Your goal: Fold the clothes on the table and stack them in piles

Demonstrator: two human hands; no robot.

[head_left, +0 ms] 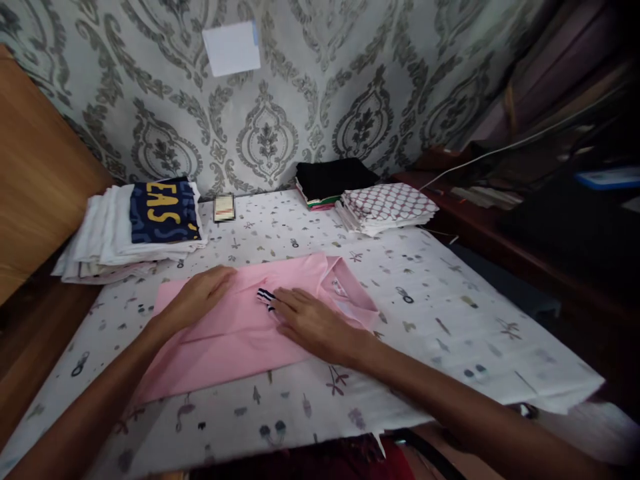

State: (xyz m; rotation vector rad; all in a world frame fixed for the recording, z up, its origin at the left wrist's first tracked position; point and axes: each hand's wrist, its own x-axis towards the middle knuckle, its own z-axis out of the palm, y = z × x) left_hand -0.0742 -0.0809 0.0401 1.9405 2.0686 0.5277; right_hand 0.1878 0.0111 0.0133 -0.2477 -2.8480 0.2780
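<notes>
A pink collared shirt point(220, 347) lies partly folded on the patterned white cloth, its collar point(353, 287) pointing right. A dark-and-white striped edge point(265, 297) shows near its middle, partly hidden by my fingers. My left hand point(205, 293) rests on the shirt's far left part with its fingers extended. Across the middle of the shirt, beside the collar, my right hand point(315, 323) lies flat, fingers stretched out over the striped edge. Neither hand appears to grip the fabric.
Folded white clothes point(107, 230) with a navy printed piece point(165, 212) on top sit at the left. At the back are a small card-like item point(224, 208), a black folded stack point(335, 178) and a checked folded stack point(390, 205). A wooden panel point(40, 167) borders the left.
</notes>
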